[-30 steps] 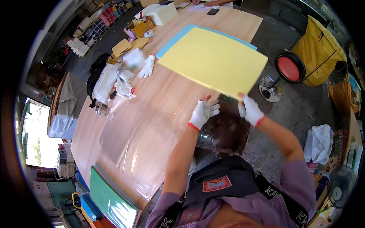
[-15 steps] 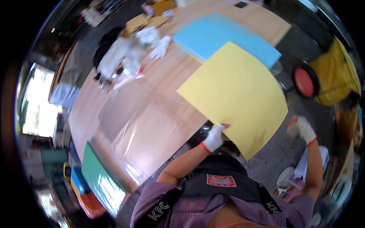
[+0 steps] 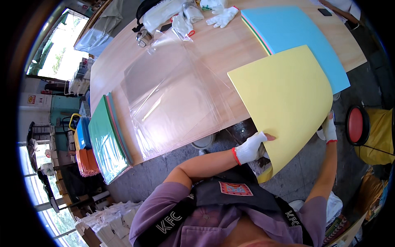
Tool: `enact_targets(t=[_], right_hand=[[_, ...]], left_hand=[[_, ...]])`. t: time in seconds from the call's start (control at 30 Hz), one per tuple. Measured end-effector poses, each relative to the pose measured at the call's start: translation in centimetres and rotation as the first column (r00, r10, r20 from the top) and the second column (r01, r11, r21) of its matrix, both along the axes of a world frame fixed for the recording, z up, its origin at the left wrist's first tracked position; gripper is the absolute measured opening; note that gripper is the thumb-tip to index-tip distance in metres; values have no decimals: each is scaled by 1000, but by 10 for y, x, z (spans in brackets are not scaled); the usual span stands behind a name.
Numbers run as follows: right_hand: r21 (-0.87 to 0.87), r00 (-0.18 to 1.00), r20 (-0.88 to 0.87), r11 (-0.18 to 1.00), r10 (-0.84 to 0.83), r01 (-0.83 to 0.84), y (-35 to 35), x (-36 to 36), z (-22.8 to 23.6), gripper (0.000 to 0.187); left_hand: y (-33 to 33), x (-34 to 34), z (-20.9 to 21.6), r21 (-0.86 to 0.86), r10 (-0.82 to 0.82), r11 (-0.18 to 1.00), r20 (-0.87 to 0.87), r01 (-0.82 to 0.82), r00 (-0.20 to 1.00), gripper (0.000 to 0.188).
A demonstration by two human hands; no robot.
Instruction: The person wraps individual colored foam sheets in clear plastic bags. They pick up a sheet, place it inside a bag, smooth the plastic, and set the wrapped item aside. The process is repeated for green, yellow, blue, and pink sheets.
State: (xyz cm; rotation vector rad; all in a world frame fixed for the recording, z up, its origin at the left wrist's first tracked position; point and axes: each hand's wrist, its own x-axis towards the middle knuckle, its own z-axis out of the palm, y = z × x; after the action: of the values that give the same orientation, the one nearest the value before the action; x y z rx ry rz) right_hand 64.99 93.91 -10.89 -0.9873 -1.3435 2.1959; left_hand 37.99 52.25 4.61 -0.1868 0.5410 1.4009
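A large yellow sheet of paper or card (image 3: pixel 284 92) hangs partly over the table's near edge, its far end over a stack of sheets with blue on top (image 3: pixel 294 31). My left hand (image 3: pixel 251 148), in a white fingertipless glove with a red cuff, grips the sheet's near left edge, thumb on top. My right hand (image 3: pixel 330 129), gloved alike, holds the sheet's right edge, its fingers partly hidden beneath. The sheet bows between both hands and its near corner curls down. Clear plastic sleeves (image 3: pixel 173 109) lie flat on the table to the left.
On the wooden table (image 3: pixel 230 53), a wrapped stack of green and other coloured sheets (image 3: pixel 106 138) lies at the left end. Loose white gloves (image 3: pixel 223 17), a metal cup (image 3: pixel 143 38) and a phone (image 3: pixel 324 12) lie farther back. A red round stool (image 3: pixel 358 125) stands at right.
My right hand, apart from the yellow sheet before, has come to its right edge and taken hold. The sheet now bows more. My view has shifted, showing more of the table's left end.
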Motion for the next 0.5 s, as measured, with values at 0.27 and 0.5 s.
enact_targets(t=[0.27, 0.5], right_hand=[[90, 978, 64, 977, -201, 194, 0, 10, -3, 65], [311, 613, 789, 833, 41, -457, 24, 7, 192, 46]], left_hand=[[4, -10, 22, -84, -88, 993, -86, 81, 992, 42], [-18, 28, 33, 66, -87, 993, -126, 96, 988, 49]])
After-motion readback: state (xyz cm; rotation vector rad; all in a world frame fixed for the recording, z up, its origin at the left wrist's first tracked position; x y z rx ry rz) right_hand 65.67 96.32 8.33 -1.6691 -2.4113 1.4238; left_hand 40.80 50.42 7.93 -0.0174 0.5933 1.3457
